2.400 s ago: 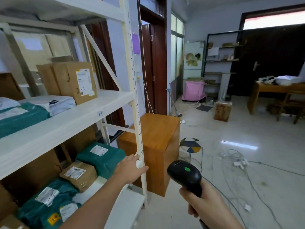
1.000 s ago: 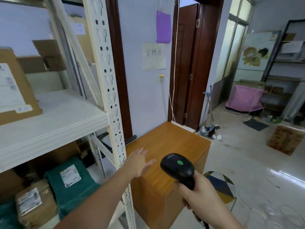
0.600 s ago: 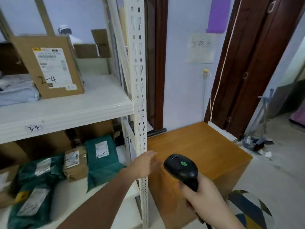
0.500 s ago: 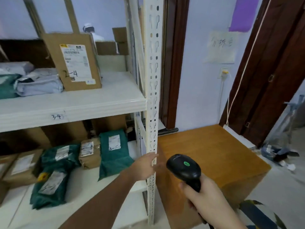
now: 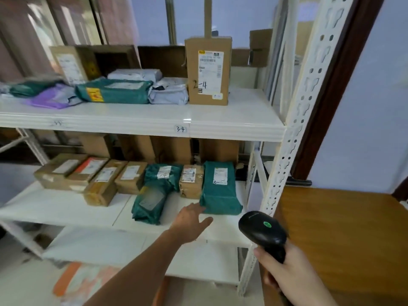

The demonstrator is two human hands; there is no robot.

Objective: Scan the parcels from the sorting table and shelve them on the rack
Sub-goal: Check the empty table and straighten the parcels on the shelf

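Note:
A white metal rack (image 5: 234,131) fills the view. Its lower shelf carries a green parcel (image 5: 218,188) at the right end, a small brown box (image 5: 191,181), two more green bags (image 5: 152,196) and several brown boxes (image 5: 99,180). My left hand (image 5: 191,221) reaches over the lower shelf with fingers extended and holds nothing; its fingertips are at the near edge of the right green parcel. My right hand (image 5: 284,270) grips a black barcode scanner (image 5: 262,233) with a green light, in front of the rack's right post.
The upper shelf holds a tall brown box marked 2-4 (image 5: 208,71), grey bags (image 5: 169,92), a green bag (image 5: 114,91) and a purple bag (image 5: 55,99). A wooden cabinet (image 5: 344,235) stands right of the rack post (image 5: 293,138). Bare shelf lies in front of the parcels.
My view has swung left to face the rack. My left hand has moved off the rack post and onto the lower shelf by the green parcel. The scanner stays in my right hand.

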